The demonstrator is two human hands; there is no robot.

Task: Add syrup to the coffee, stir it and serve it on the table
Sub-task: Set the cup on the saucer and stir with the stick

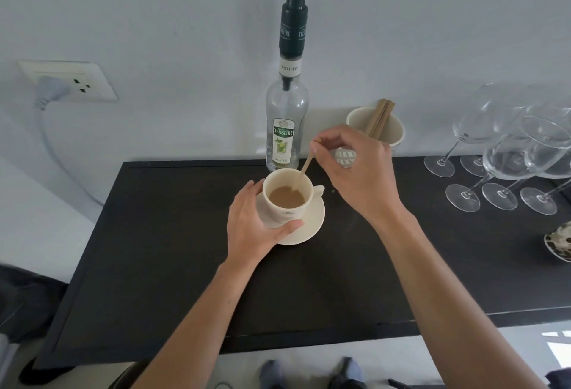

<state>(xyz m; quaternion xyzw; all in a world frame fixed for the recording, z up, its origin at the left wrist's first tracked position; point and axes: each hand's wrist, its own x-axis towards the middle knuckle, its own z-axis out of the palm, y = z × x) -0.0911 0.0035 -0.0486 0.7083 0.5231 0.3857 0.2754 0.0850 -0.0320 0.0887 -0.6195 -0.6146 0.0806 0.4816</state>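
Two hands at work on one cup (287,200), which sits on its saucer (304,231) near the middle of the black table (173,265), just in front of the syrup bottle (286,129). Left hand (253,228): thumb and fingers curled round the left side of the cup, thumb lying along the near wall above the saucer, steadying it. Right hand (355,169): fingertips pinching the top of a thin wooden stirrer (304,171), whose lower end dips into the light-brown coffee at the far right of the cup. Judgement on progress: bottle stands upright against the wall with its pump on, nobody touching it, so the syrup step looks done; stirring is the step in hand; carrying cup and saucer to the serving place is left. Not verifiable: whether syrup is actually in the coffee, since colour alone does not show it. Bottle looks nearly empty, level hard to read through the clear glass. Stirrer tip hidden under the liquid. More stirrers stand in a pale cup (375,126) at far right, partly hidden behind the right hand. Wine glasses (500,157) at right, some cut off by the frame edge. Serving spot not identifiable.
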